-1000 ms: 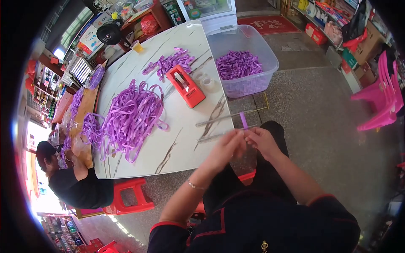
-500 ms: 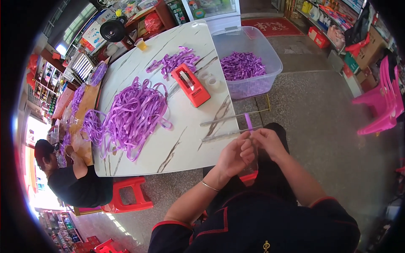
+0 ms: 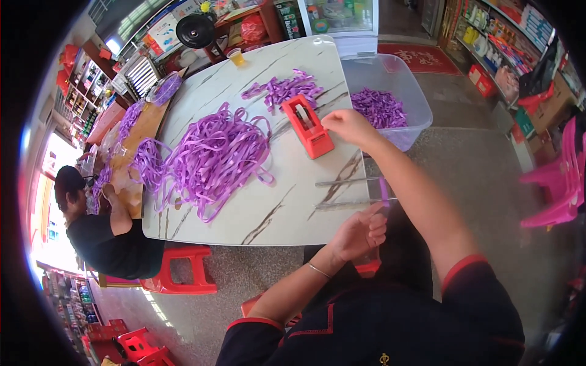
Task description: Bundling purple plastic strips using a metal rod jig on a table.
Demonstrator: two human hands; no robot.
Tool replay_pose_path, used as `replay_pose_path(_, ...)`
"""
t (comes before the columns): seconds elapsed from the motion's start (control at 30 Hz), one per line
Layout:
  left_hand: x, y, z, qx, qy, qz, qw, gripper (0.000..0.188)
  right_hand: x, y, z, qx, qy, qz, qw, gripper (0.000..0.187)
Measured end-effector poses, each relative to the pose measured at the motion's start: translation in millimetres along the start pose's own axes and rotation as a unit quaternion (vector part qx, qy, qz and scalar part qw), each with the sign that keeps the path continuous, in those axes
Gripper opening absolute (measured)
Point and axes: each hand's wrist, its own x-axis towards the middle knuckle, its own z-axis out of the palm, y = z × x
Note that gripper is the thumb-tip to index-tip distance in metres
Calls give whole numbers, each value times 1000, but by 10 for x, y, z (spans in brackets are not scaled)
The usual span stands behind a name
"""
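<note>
At the table's near right corner, two thin metal rods jut past the edge, with a short purple ribbon lying across them. My left hand has its fingers curled and pinches the ribbon's near end. Out over the table, my right hand has fingertips pressed together beside the front end of a red tape dispenser. Whatever lies between those fingertips is too small to make out. A big tangle of purple ribbons lies left of the dispenser, and a smaller bunch of ribbon pieces lies beyond it.
A clear plastic tub holding many purple ribbon pieces stands off the table's right edge. A cup of yellow drink is at the marble-patterned table's far side. At left, a co-worker sits by a red stool.
My right hand has left the ribbon and reached forward to the tape dispenser. My left hand stays at the ribbon by the rods. The whole view has shifted a little.
</note>
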Motion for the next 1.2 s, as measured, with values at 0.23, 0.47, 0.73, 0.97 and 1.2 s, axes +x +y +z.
replay_pose_path(0.23, 8, -25, -59, 24, -11, 15, 1000, 35, 357, 30, 167, 64, -115, 100, 986, 25)
replay_pose_path(0.47, 10, 0, -54, 32, 1, 17, 999, 42, 53, -333, 90, 142, -78, 123, 979, 18)
replay_pose_path(0.73, -3, 2, -24, 31, 24, 14, 999, 45, -423, -93, 153, 98, -69, 116, 986, 22)
replay_pose_path(0.97, 0, -13, 31, 39, 42, 13, 998, 50, -428, 53, 270, -186, 67, -20, 980, 22)
replay_pose_path(1.2, 7, -24, -21, 36, 22, 5, 999, 42, -565, 242, -107, -168, 41, -25, 985, 19)
